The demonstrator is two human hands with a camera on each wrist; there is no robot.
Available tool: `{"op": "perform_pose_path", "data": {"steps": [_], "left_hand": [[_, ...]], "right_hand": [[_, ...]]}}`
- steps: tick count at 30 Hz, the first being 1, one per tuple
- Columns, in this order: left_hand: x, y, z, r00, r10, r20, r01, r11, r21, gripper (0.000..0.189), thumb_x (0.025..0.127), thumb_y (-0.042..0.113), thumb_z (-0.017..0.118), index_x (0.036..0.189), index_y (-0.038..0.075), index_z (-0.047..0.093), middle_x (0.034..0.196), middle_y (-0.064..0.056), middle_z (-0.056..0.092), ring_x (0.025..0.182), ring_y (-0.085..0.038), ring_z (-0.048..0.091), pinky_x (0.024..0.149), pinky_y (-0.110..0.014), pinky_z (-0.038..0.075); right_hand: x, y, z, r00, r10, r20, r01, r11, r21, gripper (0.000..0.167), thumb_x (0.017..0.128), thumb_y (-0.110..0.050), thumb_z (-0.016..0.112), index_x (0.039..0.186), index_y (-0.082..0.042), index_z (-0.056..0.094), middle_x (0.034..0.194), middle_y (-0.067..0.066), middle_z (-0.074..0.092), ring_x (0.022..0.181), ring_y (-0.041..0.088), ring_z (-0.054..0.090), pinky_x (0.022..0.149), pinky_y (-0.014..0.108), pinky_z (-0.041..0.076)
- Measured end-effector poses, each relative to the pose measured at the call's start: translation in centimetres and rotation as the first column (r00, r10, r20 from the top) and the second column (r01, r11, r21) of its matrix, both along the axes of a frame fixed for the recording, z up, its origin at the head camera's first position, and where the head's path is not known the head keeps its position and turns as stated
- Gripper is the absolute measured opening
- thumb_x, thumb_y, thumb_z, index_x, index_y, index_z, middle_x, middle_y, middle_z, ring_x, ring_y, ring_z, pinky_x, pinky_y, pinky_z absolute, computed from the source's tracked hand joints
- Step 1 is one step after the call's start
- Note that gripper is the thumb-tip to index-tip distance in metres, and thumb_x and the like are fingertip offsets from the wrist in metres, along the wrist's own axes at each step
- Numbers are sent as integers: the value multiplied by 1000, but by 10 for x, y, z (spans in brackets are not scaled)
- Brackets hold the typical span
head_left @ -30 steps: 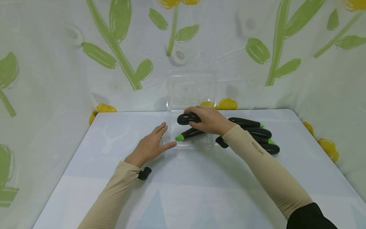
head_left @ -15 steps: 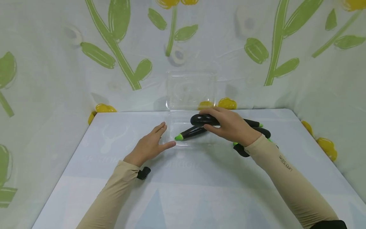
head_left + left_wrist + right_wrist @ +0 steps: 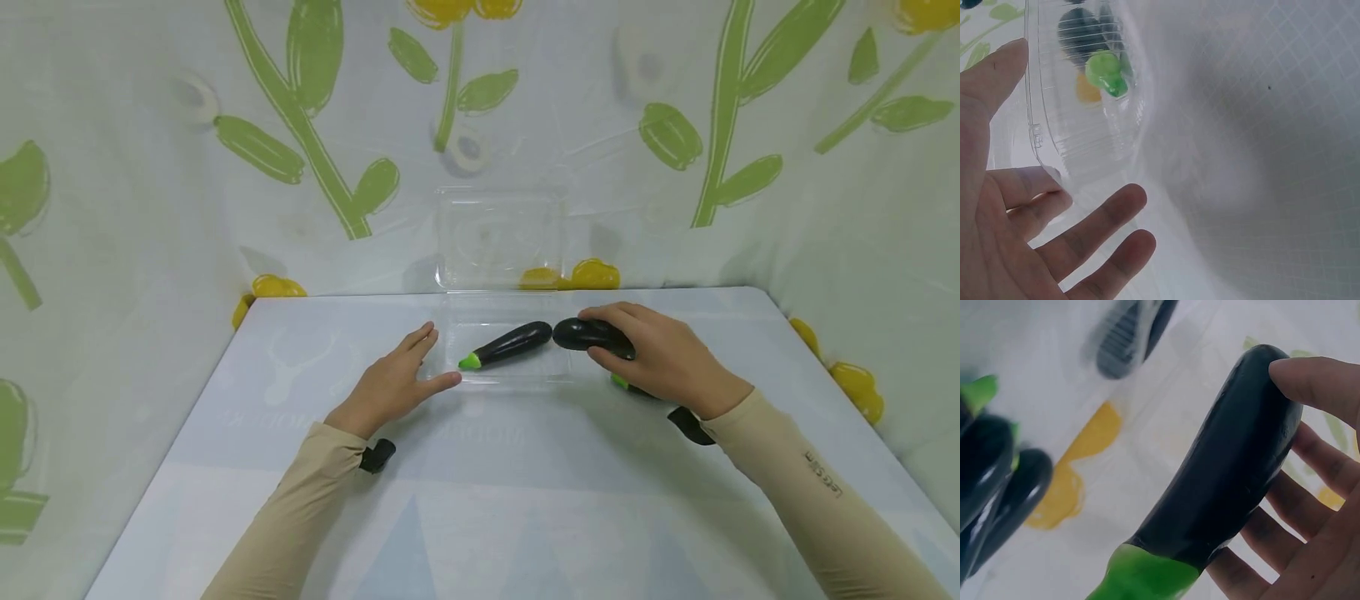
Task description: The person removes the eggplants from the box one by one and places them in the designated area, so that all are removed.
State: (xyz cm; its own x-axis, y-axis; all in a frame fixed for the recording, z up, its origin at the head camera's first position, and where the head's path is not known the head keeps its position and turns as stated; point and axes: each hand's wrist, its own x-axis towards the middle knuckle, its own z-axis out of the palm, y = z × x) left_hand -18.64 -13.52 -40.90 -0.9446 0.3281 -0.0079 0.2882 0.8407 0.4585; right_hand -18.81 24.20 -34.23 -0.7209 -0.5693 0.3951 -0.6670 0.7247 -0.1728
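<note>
My right hand (image 3: 663,354) grips a glossy black eggplant (image 3: 588,335) with a green cap, which shows in the right wrist view (image 3: 1154,569). Its rounded end overlaps the right side of a clear plastic container (image 3: 450,333). One more eggplant (image 3: 513,343) lies slantwise inside, green cap toward the left. At the container's left edge, my left hand (image 3: 393,383) is spread, thumb and fingertips right by the rim. The left wrist view looks through the clear wall (image 3: 1085,147) at the green cap (image 3: 1105,70). Behind my right hand, other eggplants are mostly hidden; a green tip (image 3: 619,381) peeks out.
The container's lid (image 3: 498,237) stands raised at the back, against the patterned curtain (image 3: 540,108). In the right wrist view, several eggplants (image 3: 991,469) lie grouped at the left. All this sits toward the far edge of a white table (image 3: 480,533).
My right hand has moved right and toward me, carrying the eggplant from above the container to its right side. The eggplant inside now shows whole. The left hand stays in place.
</note>
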Motion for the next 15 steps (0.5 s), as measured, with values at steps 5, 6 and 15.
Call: {"op": "perform_pose_path", "data": {"steps": [5,6,15], "left_hand": [[-2,-1,-2,1000,-3,-6,3,1000,-12,97,93,68,57,160,5,26,169,-5,18,148,-31,34,113,-53,37],[-2,-1,-2,1000,-3,-8,3,1000,-15,97,93,68,57,160,5,26,169,-5,18,148,-31,34,113,-53,37],[-3,-1,-3,1000,2,3,-2,1000,-16,96,93,67,58,160,6,26,169,-3,18,148,-30,33,113,-54,37]], "right_hand": [[8,21,-3,999,-50,6,50,999,10,50,88,-25,82,133,-22,63,121,8,68,105,25,66,82,49,57],[10,25,-4,998,-60,10,60,998,14,50,87,-25,82,133,-22,63,122,8,68,106,26,66,82,50,57],[25,55,-18,992,-127,28,126,991,46,47,86,-23,83,129,-20,64,116,11,69,103,30,67,79,53,56]]}}
